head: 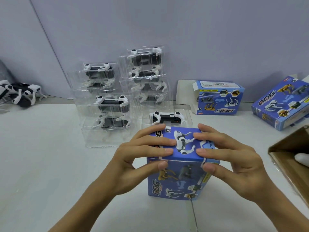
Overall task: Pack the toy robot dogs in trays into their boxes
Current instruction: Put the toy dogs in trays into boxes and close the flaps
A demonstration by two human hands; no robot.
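While you press the top flap of the blue box (180,180) down, your left hand (138,158) and right hand (232,158) both clamp it: fingers flat across the lid, thumbs curled onto the front face just under the lid edge. The box stands upright on the white table (50,164), right in front of you. The lid looks nearly seated, so I'd call this unit almost done; contents aren't visible, so I can't confirm a dog is inside

Still to pack, as far as I can see:
- single trayed dog (167,117) just behind the box you hold, touching nothing else that I can tell
- near stack of trayed dogs (112,114) to the left of it
- two taller stacks of clear trays at the wall, left stack (98,76) and right stack (145,71); exact count unclear through the plastic
- loose dogs (21,94) at far left, not in trays

Boxes on hand: an open box (219,97) with its flap up at the back right, and another box (282,102) lying tilted at the far right. A brown carton (294,158) sits at the right edge with something white inside, too cropped to identify

Judgement: early in the batch, most trays are still unboxed, and fewer empty boxes are in view than trays
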